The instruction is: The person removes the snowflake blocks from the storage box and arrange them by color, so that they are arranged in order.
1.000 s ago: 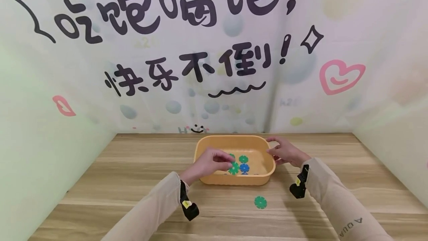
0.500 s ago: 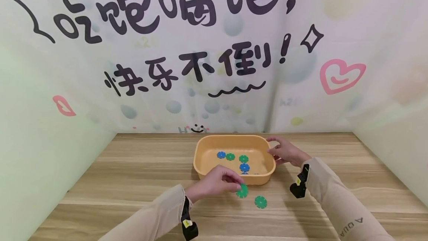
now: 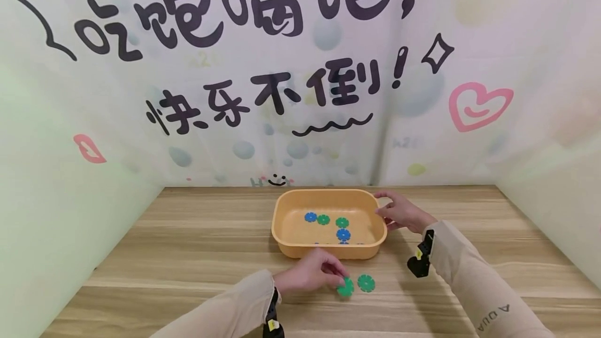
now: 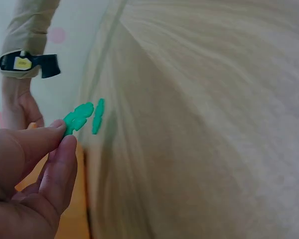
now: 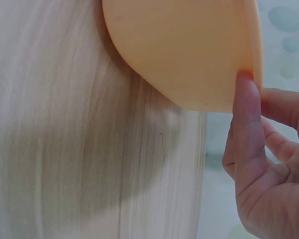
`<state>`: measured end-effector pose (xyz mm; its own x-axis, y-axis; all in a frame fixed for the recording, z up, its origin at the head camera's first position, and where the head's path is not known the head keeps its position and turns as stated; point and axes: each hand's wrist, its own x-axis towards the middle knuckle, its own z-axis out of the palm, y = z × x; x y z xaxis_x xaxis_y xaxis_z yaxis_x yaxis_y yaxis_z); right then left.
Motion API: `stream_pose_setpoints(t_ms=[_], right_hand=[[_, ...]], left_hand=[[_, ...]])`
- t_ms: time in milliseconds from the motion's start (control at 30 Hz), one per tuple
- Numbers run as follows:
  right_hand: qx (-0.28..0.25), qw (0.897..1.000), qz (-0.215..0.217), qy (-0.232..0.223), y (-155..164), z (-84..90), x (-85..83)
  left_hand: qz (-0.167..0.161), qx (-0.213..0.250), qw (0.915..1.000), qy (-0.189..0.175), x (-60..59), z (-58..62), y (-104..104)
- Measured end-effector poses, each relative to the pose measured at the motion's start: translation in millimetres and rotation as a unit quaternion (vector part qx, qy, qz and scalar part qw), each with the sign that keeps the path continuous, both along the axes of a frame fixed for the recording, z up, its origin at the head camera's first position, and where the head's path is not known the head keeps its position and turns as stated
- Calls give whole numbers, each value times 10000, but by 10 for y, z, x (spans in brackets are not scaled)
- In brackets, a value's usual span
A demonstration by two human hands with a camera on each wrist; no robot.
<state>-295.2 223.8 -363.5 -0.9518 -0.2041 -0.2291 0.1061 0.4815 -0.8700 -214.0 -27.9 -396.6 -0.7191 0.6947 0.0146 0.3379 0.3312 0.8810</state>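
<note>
A: From the head view, what did the left hand have?

B: It pinched a green flower-shaped plastic disc between thumb and fingertips, low over the pale wooden worktop, just beside a second green plastic disc lying flat to that hand's right. The risk I judged was the held disc landing on its neighbour, or nudging it along the smooth wood.

A: And the right hand?

B: It gripped the far right corner of the shallow orange plastic tub, fingers curled on the rim. Inside lay a few blue and green discs: a blue disc touching a green one, another green disc, and a blue disc nearer the front wall. More seemed hidden behind that wall; I could not tell how many.

A: The left wrist view?

B: The disc sat edge-on between thumb and forefinger, only its rim held. A light hold like that could have let it slip. The lying disc was just beyond it.

A: The right wrist view?

B: The thumb pressed the tub's outer wall under the rim, fingers behind. A pull from that one corner could have slid or tipped the light tub.
</note>
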Motion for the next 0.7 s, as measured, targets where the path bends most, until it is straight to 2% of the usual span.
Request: stream_pose_setpoints(t_ms=[233,700], right_hand=[[-12,10000,46,15,3,-3,-8],[49,10000,-1,-26,-2,9,0]], left_hand=[[376,-204,9988,239,0,-77,54],[773,-342,9961,252,-26,-149,72]])
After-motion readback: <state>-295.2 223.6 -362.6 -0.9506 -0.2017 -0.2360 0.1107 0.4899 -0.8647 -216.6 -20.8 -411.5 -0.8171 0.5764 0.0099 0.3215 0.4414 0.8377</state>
